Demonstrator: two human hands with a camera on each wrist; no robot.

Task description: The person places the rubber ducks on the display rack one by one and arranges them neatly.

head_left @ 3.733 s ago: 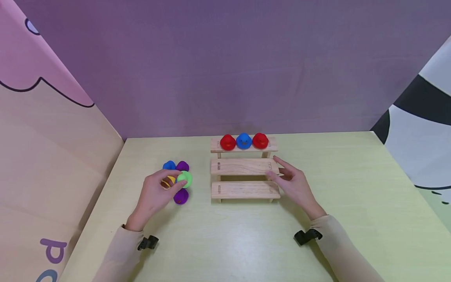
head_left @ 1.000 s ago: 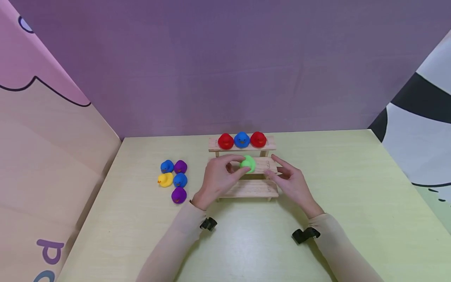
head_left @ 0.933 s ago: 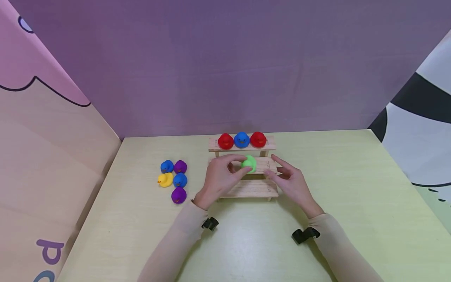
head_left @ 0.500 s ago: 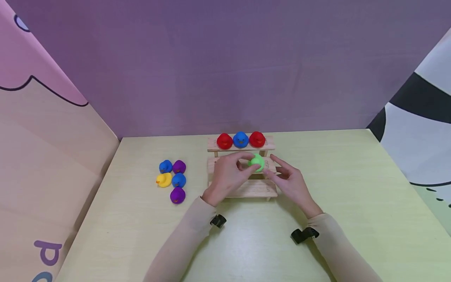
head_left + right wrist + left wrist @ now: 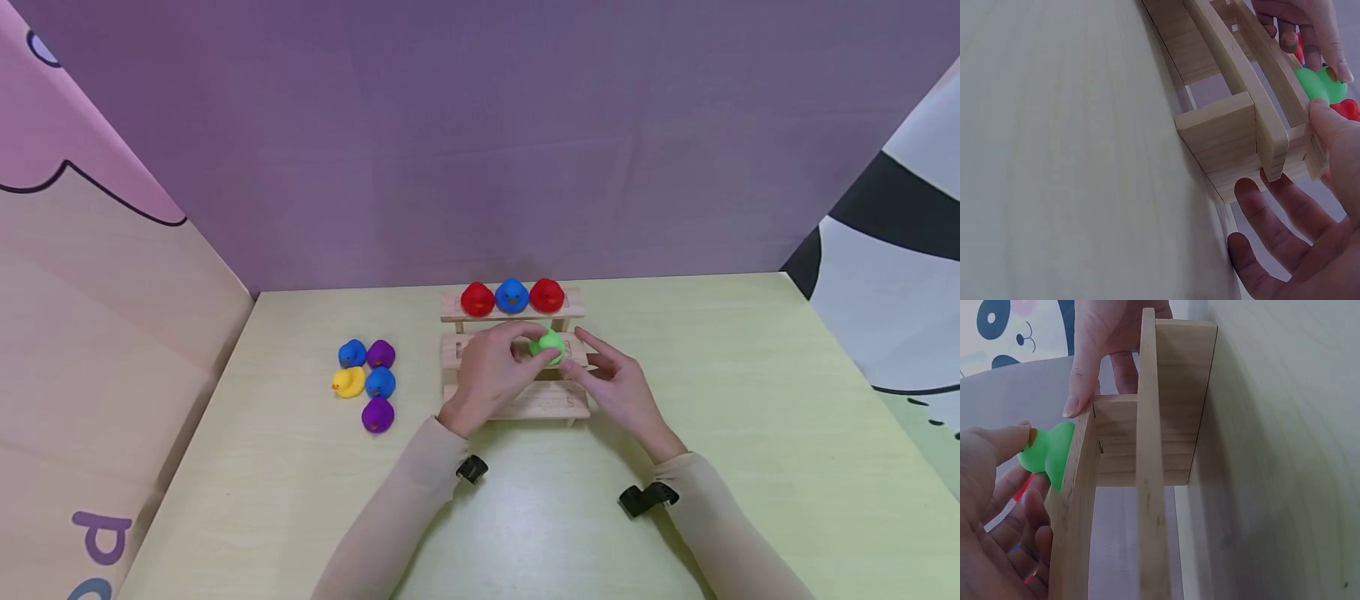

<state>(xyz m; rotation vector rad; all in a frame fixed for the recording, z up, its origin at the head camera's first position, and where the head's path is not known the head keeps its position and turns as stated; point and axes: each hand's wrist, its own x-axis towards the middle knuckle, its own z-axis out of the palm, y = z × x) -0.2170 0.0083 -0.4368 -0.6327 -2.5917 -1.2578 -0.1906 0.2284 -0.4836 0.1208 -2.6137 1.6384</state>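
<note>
My left hand (image 5: pixel 491 371) pinches a small green rubber duck (image 5: pixel 552 345) between thumb and fingers. In the left wrist view the green duck (image 5: pixel 1050 452) stands upright on the middle tier of a three-step wooden rack (image 5: pixel 536 402), near its right end. With thumb and index finger, my right hand (image 5: pixel 626 396) grips the right end of that tier. In the right wrist view its thumb lies on the board beside the duck, and the other fingers spread below along the rack's side. Two red ducks (image 5: pixel 477 300) flank a blue duck (image 5: pixel 512 297) on the top tier.
Left of the rack, several loose ducks sit close together on the pale wooden table (image 5: pixel 225 467): two blue, two purple (image 5: pixel 377 415) and one yellow (image 5: pixel 349 382). A purple backdrop (image 5: pixel 480 142) rises behind the table, with printed panels on both sides.
My left hand has carried the green duck from the loose group rightward to the middle tier, then slightly further right along it. My right hand has stayed at the rack's right end.
</note>
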